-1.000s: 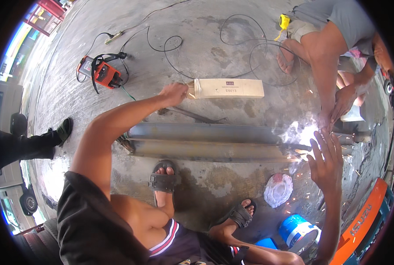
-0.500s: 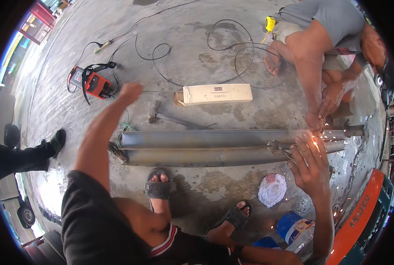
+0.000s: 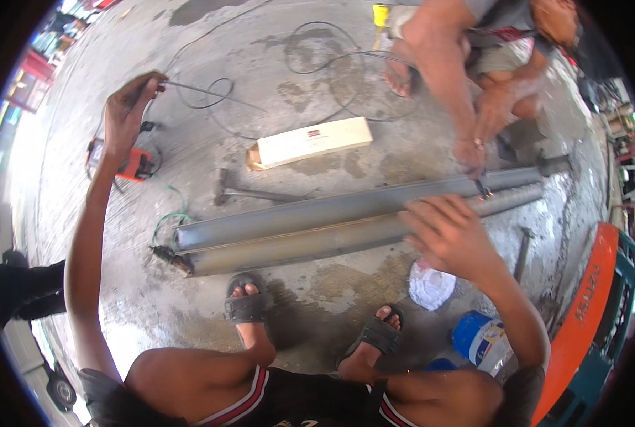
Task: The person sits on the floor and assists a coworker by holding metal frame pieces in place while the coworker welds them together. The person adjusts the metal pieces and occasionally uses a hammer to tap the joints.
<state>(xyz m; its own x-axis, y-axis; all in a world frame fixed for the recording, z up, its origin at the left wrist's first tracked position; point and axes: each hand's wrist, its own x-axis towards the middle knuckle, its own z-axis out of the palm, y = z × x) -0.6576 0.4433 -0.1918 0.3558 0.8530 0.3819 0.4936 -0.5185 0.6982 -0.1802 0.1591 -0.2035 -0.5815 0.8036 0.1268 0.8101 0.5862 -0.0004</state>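
My left hand (image 3: 129,107) is raised at the far left, closed on a thin grey welding rod (image 3: 214,94) that points right over the floor. My right hand (image 3: 449,231) is over the near side of a pair of long steel beams (image 3: 310,238), fingers stretched and slightly apart; what lies beneath the palm is hidden. Just beyond it, a co-worker's hands (image 3: 478,139) hold a tool with a glowing tip (image 3: 486,192) at the beams. A dark clamp (image 3: 171,260) with a green cable grips the beams' left end.
Behind the beams lie a hammer (image 3: 260,193) and a white cardboard box (image 3: 314,142). An orange welding machine (image 3: 136,164) stands left, with loose black cables (image 3: 324,67). A white crumpled item (image 3: 431,285), another hammer (image 3: 524,252) and a blue container (image 3: 474,334) sit nearer right.
My left hand has risen up and left with the rod. My right hand has moved left and back from the bright sparks, which have shrunk to a small glow. The view has shifted.
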